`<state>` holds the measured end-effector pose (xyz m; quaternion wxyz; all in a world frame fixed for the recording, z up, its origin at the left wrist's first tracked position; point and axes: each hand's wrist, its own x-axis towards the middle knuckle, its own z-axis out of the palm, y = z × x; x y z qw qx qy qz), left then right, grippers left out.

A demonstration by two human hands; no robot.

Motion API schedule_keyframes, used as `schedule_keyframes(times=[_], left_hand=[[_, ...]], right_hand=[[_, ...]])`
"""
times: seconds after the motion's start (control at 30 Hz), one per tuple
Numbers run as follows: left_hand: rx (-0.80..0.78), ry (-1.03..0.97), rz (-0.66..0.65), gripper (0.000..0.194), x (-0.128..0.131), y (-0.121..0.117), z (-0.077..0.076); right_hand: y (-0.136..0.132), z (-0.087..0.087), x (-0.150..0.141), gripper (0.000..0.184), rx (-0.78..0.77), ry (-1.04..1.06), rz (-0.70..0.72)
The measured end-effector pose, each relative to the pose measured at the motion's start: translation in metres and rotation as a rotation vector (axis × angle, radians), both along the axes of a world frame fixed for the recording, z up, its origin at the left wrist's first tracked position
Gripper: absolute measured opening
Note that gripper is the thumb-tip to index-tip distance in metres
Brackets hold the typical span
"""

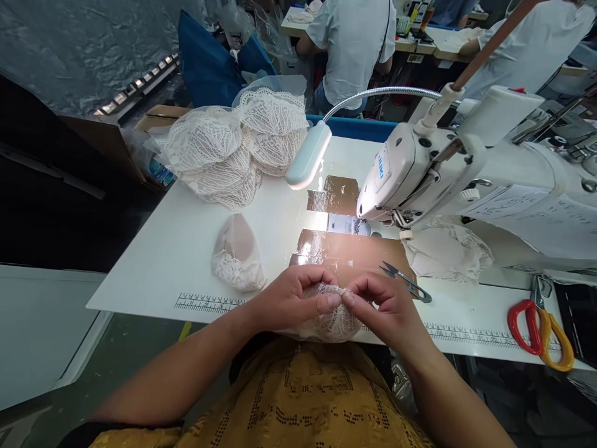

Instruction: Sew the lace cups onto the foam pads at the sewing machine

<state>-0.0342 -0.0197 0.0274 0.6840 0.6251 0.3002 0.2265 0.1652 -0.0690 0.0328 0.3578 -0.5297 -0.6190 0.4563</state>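
Observation:
My left hand (pixel 310 295) and my right hand (pixel 385 305) meet at the table's front edge, each pinching the upper rim of a white lace cup piece (pixel 338 320). Thumbs and index fingers almost touch along that rim, and the lace hangs below them. Just beyond my right hand lie small thread snips (pixel 407 281) on a brown taped sheet (pixel 345 249). A single cup piece (pixel 237 255), partly sheer and partly lace, rests on the table to the left of my hands.
A white sewing machine (pixel 396 168) stands at right, with a lamp (pixel 310 155) over its needle area. Stacked lace pieces (pixel 224 149) sit at back left. More white pieces (pixel 448 249) lie beside the machine. Scissors (pixel 541 323) lie far right. Two people in white shirts sit beyond.

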Motion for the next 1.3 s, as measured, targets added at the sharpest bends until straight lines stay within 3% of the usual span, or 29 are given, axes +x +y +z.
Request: schedule_keyframes(times=[0.17,0.3,0.4,0.47,0.53,0.6,0.67,0.77,0.83,0.9,1.0,1.17,1.23,1.3], left_hand=[[-0.048,-0.074,0.050,0.018,0.012,0.000,-0.003],[-0.292,-0.131,0.155,0.024,0.023,-0.003,-0.015],[-0.439,-0.157,0.298,0.028,0.017,0.008,-0.014],[-0.322,-0.112,0.473,0.026,0.004,0.022,-0.004],[-0.017,0.002,0.688,0.022,-0.009,0.040,0.009],[0.354,0.182,0.794,0.021,-0.012,0.056,0.018],[0.690,0.357,0.706,0.024,0.001,0.068,0.016],[1.106,0.647,0.324,0.024,0.042,0.072,-0.006],[1.259,0.933,0.070,0.023,0.072,0.066,-0.024],[1.289,0.988,-0.029,0.023,0.092,0.055,-0.035],[1.292,0.973,-0.081,0.024,0.098,0.040,-0.034],[1.058,0.798,-0.139,0.033,0.071,0.045,-0.011],[0.964,0.652,-0.154,0.030,0.060,0.054,-0.009],[0.972,0.555,-0.152,0.027,0.054,0.060,-0.015]], right_hand=[[0.001,-0.001,0.004,0.021,-0.043,0.043,0.004],[0.010,-0.014,0.008,0.026,-0.167,0.195,0.007],[0.015,-0.022,0.019,0.025,-0.230,0.277,-0.008],[0.016,-0.024,0.033,0.026,-0.222,0.265,-0.067],[0.014,-0.023,0.049,0.026,-0.184,0.198,-0.153],[0.013,-0.021,0.062,0.025,-0.134,0.104,-0.205],[0.015,-0.018,0.069,0.023,-0.092,0.009,-0.193],[0.026,-0.011,0.069,0.020,-0.012,-0.178,-0.120],[0.038,-0.008,0.066,0.019,0.020,-0.322,-0.092],[0.049,-0.008,0.062,0.022,0.041,-0.439,-0.071],[0.059,-0.016,0.054,0.027,0.106,-0.522,-0.027],[0.057,-0.036,0.039,0.024,0.245,-0.789,0.084],[0.054,-0.041,0.036,0.024,0.298,-0.939,0.098],[0.051,-0.044,0.034,0.027,0.352,-1.041,0.087]])
